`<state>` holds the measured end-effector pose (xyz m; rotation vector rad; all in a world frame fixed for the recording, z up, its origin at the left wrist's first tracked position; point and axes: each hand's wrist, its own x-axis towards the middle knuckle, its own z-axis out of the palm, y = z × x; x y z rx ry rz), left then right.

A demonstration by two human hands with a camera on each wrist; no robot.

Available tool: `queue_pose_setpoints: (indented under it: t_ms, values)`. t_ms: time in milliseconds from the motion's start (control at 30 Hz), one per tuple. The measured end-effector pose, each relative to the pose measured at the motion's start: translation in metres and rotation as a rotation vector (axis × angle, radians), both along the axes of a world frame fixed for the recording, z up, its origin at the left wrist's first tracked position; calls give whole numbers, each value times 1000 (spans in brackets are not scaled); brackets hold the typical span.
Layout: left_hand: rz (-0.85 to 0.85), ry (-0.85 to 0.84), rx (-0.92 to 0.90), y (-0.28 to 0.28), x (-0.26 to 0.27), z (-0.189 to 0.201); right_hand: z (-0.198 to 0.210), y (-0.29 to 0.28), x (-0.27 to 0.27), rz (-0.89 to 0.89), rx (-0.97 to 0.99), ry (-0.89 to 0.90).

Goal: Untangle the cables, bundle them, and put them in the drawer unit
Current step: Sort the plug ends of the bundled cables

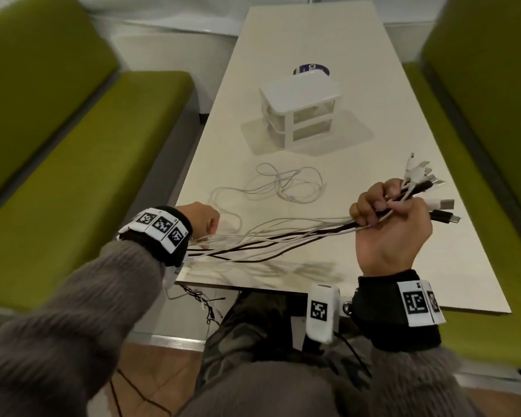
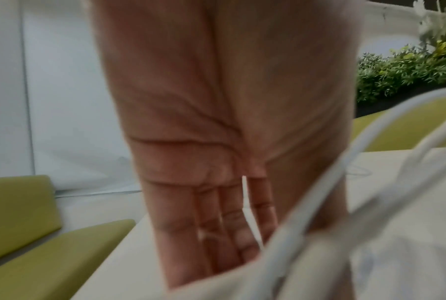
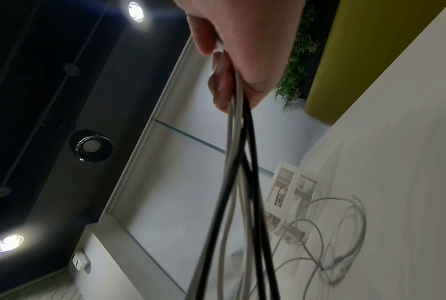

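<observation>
My right hand point(image 1: 388, 218) is raised above the table's near right and grips a bundle of white and black cables point(image 1: 283, 239) just behind their plugs point(image 1: 427, 188), which fan out to the right. The strands run left and down to my left hand point(image 1: 203, 219) near the table's front left corner. In the left wrist view that hand point(image 2: 216, 142) shows straight fingers pointing down, with blurred white cables point(image 2: 319, 203) crossing in front. The right wrist view shows my right hand point(image 3: 242, 40) with the cables point(image 3: 239, 182) hanging from it. The white drawer unit point(image 1: 301, 112) stands mid-table, drawers shut.
A separate white cable point(image 1: 286, 182) lies looped on the cream table point(image 1: 403, 115) in front of the drawer unit. A dark blue round object point(image 1: 312, 70) sits behind the unit. Some cable ends point(image 1: 202, 299) dangle over the front edge. Green benches point(image 1: 73, 161) flank the table.
</observation>
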<state>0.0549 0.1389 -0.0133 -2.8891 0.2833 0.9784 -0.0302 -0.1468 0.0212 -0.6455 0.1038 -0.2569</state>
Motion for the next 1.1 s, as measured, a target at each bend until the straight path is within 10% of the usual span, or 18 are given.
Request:
queue_pose_setpoints:
  t_ms: [133, 367, 533, 733, 1100]
  values:
    - [78, -40, -189, 7, -4, 16, 0, 4, 4, 7, -21, 67]
    - [394, -734, -1270, -25, -25, 83, 0, 18, 11, 1, -199, 115]
    - [183, -1020, -1173, -80, -38, 93, -5, 22, 12, -34, -378, 78]
    - [138, -749, -1278, -147, -48, 73, -11, 22, 8, -43, -670, -21]
    - [153, -437, -1264, -153, -53, 54, -17, 24, 9, -149, -485, 221]
